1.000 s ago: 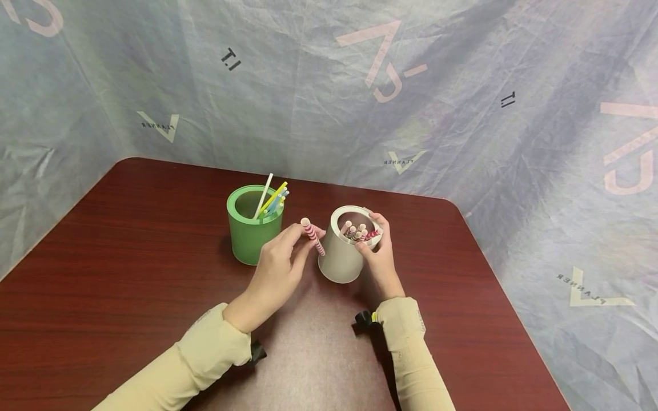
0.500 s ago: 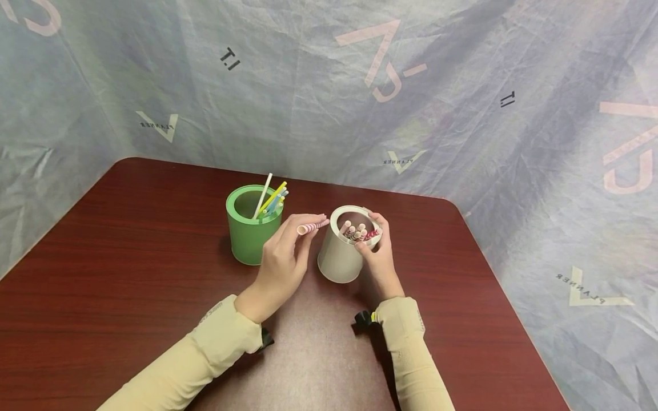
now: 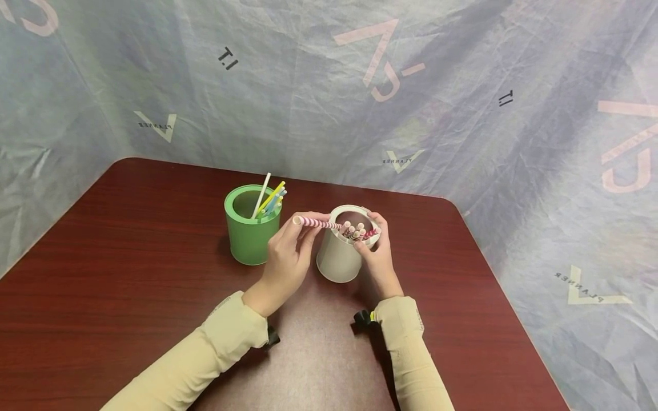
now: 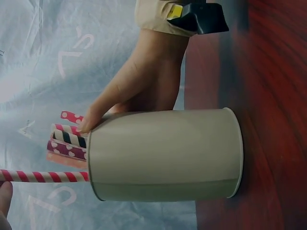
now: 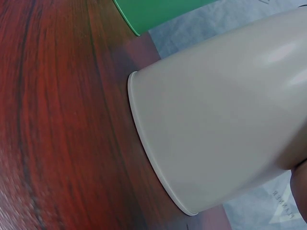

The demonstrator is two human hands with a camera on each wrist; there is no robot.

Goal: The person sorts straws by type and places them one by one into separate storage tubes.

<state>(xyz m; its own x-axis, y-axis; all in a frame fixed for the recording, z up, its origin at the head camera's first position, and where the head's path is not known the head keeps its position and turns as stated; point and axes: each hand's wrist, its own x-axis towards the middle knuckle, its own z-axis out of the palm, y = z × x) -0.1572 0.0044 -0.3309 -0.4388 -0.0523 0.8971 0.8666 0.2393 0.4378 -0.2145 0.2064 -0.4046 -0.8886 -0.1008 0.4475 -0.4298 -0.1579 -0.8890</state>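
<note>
A red-and-white striped paper straw [image 3: 316, 223] is pinched in my left hand [image 3: 285, 260], its far end at the rim of the white can [image 3: 339, 260]. In the left wrist view the striped straw [image 4: 53, 177] overlaps the can's mouth edge, and only a fingertip [image 4: 5, 191] of that hand shows. Several patterned straws [image 3: 354, 231] lean inside the can, some polka-dotted, some striped. My right hand [image 3: 379, 251] grips the can's upper right side, thumb at the front of the rim. The can [image 5: 216, 115] stands upright on the table, filling most of the right wrist view.
Left of the white can stands a green can [image 3: 252, 242] with white, yellow and blue straws [image 3: 272, 200] leaning in it. The dark red wooden table [image 3: 128, 245] ends at the back before a grey printed cloth [image 3: 308, 103]. Black wrist cameras [image 3: 362, 321] hang under both sleeves.
My left hand has swung the striped straw from steeply slanted to nearly level and shifted slightly right, bringing its far end to the white can's rim. The right hand keeps its grip.
</note>
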